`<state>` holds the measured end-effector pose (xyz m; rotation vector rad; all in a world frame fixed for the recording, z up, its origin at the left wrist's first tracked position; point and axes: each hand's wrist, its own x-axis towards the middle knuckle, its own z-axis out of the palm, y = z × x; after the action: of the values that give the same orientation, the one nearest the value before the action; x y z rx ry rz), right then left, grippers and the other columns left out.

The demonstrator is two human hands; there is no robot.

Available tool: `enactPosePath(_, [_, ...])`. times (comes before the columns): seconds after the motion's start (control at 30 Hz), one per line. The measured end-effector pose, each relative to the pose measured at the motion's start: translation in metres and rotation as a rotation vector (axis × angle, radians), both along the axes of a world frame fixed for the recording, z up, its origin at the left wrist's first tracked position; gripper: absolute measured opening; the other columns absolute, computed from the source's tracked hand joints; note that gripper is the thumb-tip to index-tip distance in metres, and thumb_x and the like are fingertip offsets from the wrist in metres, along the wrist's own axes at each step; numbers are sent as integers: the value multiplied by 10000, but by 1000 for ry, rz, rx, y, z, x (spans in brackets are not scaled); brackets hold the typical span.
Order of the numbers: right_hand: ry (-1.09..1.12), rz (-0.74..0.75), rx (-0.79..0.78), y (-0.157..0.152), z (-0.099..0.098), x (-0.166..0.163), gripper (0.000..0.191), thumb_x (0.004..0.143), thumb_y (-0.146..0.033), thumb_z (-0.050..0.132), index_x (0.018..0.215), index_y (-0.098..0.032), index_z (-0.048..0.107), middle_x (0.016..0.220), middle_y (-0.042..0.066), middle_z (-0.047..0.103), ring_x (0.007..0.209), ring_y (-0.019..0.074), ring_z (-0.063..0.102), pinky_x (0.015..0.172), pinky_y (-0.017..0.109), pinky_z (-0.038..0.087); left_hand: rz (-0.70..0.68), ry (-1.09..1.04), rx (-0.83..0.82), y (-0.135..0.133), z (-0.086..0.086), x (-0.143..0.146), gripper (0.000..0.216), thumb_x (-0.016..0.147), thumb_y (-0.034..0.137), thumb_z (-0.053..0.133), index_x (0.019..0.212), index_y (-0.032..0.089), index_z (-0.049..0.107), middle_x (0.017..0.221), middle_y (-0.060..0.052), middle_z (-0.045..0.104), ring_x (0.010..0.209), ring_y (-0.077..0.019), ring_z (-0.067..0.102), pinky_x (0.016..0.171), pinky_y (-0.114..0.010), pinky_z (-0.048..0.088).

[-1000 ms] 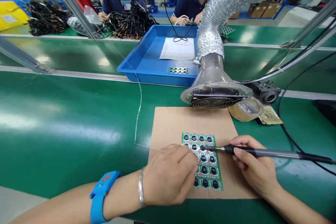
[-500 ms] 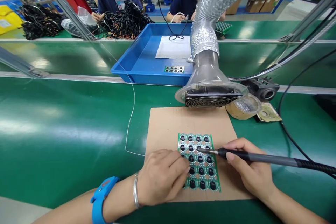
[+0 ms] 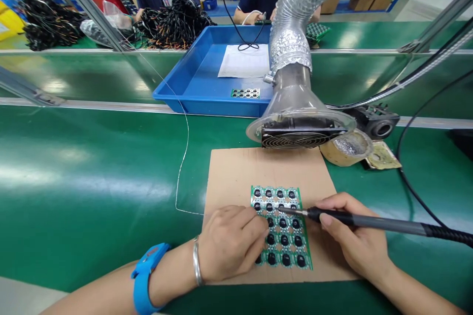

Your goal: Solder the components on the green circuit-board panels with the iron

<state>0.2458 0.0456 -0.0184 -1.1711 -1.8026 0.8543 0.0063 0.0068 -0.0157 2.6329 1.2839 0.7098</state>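
A green panel of circuit boards [image 3: 284, 232], each with a round black part, lies on a sheet of cardboard [image 3: 236, 172]. My right hand [image 3: 356, 236] grips a soldering iron [image 3: 369, 221] like a pen, its metal tip over the second row of boards. Curled closed at the panel's left side is my left hand [image 3: 232, 243], covering some of the boards there. A thin silvery solder wire [image 3: 180, 170] runs down from the upper left into this hand; its end near the iron's tip is too fine to make out.
A fume extractor hood [image 3: 301, 113] hangs above the cardboard. Right of it stand a round pot [image 3: 347, 147] and a yellowish sponge [image 3: 382, 155]. Behind is a blue tray [image 3: 192, 78] holding paper and a small board panel [image 3: 245, 93]. Two people sit opposite, near black cable bundles [image 3: 177, 22].
The view has shifted slightly. Both hands keep nearly the same place at the panel, and the iron's tip stays over the second row.
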Motion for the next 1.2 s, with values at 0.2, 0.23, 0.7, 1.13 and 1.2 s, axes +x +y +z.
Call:
enactPosePath(0.2, [11, 22, 2, -1, -1, 2, 51, 777, -182, 563, 807, -219, 582, 654, -3, 608, 535, 135, 551, 466, 226, 431, -10, -20, 19, -2, 3, -2, 87, 825, 196, 447, 815, 185, 533, 622, 9, 503, 528, -121, 431, 481, -266, 348])
enactPosePath(0.23, [-1, 29, 6, -1, -1, 2, 55, 777, -182, 563, 812, -221, 581, 663, -2, 611, 550, 138, 558, 477, 227, 437, -7, -21, 18, -2, 3, -2, 87, 824, 196, 448, 814, 185, 533, 622, 9, 503, 528, -121, 430, 481, -267, 349])
enactPosePath(0.7, [-15, 46, 3, -1, 0, 2, 82, 792, -165, 554, 841, -229, 569, 681, -19, 601, 560, 110, 540, 500, 198, 433, 3, 2, 14, 1, -3, 0, 88, 827, 197, 452, 820, 177, 537, 641, 6, 525, 558, -120, 472, 503, -264, 371])
enactPosePath(1.13, [-18, 53, -19, -1, -1, 0, 78, 797, -163, 545, 832, -230, 563, 664, -25, 590, 546, 108, 517, 494, 197, 415, 11, -49, 4, 0, 1, 0, 48, 811, 188, 481, 815, 180, 528, 623, 12, 513, 548, -120, 449, 497, -261, 359])
enactPosePath(1.2, [-27, 50, -18, -1, -1, 0, 82, 798, -164, 546, 836, -236, 559, 665, -28, 589, 548, 106, 514, 491, 194, 411, 11, -61, 9, 0, 3, 1, 41, 804, 180, 486, 814, 179, 526, 618, 14, 508, 542, -119, 444, 491, -263, 357])
